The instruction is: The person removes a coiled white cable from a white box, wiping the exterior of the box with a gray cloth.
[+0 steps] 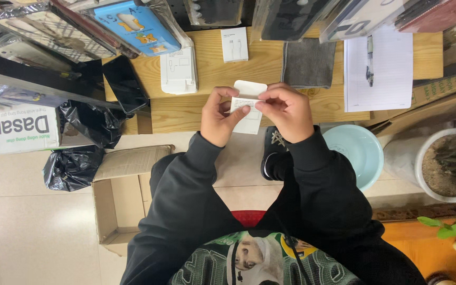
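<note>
White card packet [249, 108] sits at the centre of the frame, held up over the front edge of the desk [207, 113] between both hands. Left hand [220, 117] grips its left side, thumb laid across the front and fingers curled behind, closed on the packet. Right hand [286, 111] pinches the packet's right edge at about mid-height, thumb and forefinger pressed together on it, the other fingers folded. Both arms wear black sleeves [317, 179] that run down to the lower middle of the frame.

Just beyond the hands, toward the top of the frame, a small white box [234, 44] lies flat on the wooden desk, with a larger stack of white boxes [178, 71] to its left. A grey cloth [308, 63] lies to the right of the small box, and a white sheet of paper [378, 71] lies further right. A black phone [125, 83] rests at an angle at the desk's left end. Packaged phone cases hang along the top edge, one of them blue [135, 26].

Below the hands, a black shoe [275, 153] shows on the pale floor tiles [38, 227], beside a light blue basin [355, 150]. At the right edge stands a white plant pot [439, 163] with green leaves. At the left, black plastic bags [75, 169] lie next to an open cardboard box [117, 211].
</note>
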